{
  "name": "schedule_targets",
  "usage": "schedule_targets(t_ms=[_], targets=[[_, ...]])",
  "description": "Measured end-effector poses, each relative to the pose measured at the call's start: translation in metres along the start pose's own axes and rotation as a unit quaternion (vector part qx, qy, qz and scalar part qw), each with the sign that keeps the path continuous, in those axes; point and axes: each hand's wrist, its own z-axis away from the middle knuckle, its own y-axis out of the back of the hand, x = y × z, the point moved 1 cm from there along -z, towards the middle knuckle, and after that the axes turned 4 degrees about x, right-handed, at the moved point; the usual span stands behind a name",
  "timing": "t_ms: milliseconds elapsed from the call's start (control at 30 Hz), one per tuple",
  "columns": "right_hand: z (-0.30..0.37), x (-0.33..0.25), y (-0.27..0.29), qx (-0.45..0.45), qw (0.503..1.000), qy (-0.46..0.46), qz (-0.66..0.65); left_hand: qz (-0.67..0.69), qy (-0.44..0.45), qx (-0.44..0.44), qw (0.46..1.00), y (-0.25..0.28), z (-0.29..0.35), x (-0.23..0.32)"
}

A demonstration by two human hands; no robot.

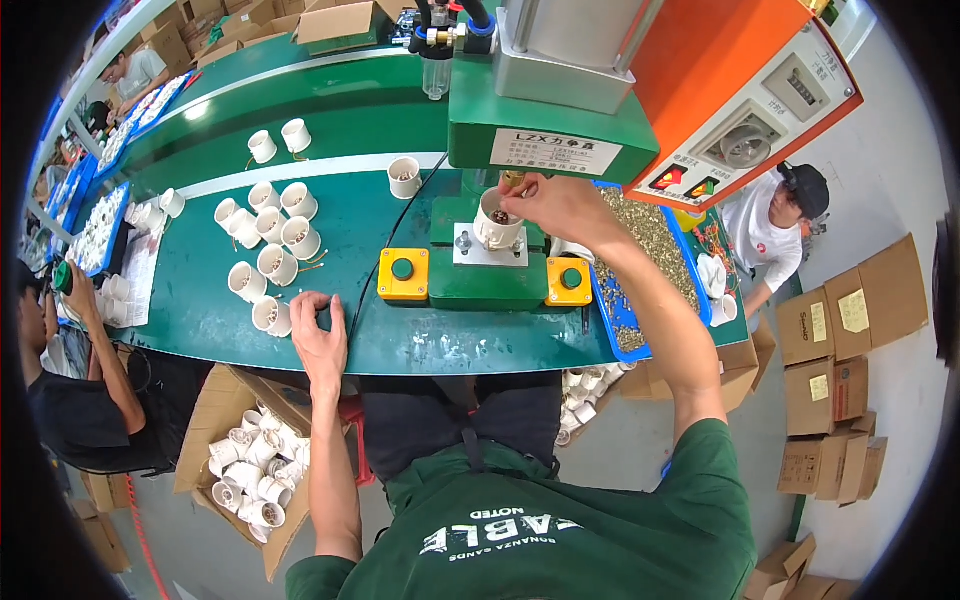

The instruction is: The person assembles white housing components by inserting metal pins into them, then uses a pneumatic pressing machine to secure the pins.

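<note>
A white cup-shaped plastic part (495,232) stands upright on the metal plate (462,257) of a green press (545,140), with small brownish metal bits inside. At its rim, my right hand (565,208) has its fingers pinched together just under the press head; what they pinch is hidden. Beside the fingertips shows a brass-coloured piece (513,179). My left hand (322,340) rests at the table's front edge, thumb and fingers apart and loosely bent, holding nothing. Just left of it lies the nearest of several white cups (271,316), tilted on the green table (400,345).
Yellow button boxes (403,270) (570,281) flank the press base. A blue tray (632,350) of small brass parts sits right. Black cable (385,245) crosses the table. An open carton (205,420) of white cups stands below left. Co-workers sit left and right (770,225).
</note>
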Motion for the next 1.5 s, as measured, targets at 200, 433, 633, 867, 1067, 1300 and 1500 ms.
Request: schedule_targets(t_ms=[200,433,633,867,1067,1300,1500], targets=[[0.004,-0.002,0.002,0.01,0.999,0.014,-0.031,0.023,0.04,-0.006,0.999,0.001,-0.001,0.003],[0.005,-0.007,0.002,0.015,0.997,0.021,-0.074,0.009,0.038,-0.006,0.999,0.002,-0.004,0.002],[0.009,-0.011,0.01,0.019,0.996,-0.001,-0.083,0.018,0.031,-0.006,0.999,0.002,-0.004,0.005],[0.047,0.017,-0.002,0.168,0.953,0.004,-0.252,0.008,-0.108,-0.014,0.994,0.003,-0.004,0.034],[0.122,0.067,-0.067,0.305,0.949,0.083,0.021,0.004,-0.236,-0.124,0.964,-0.017,-0.004,0.074],[0.136,0.084,-0.091,0.341,0.922,0.137,0.123,-0.026,-0.256,-0.078,0.963,-0.036,-0.004,0.069],[0.126,0.079,-0.095,0.362,0.921,0.131,0.066,-0.045,-0.24,-0.06,0.968,-0.04,0.001,0.06]])
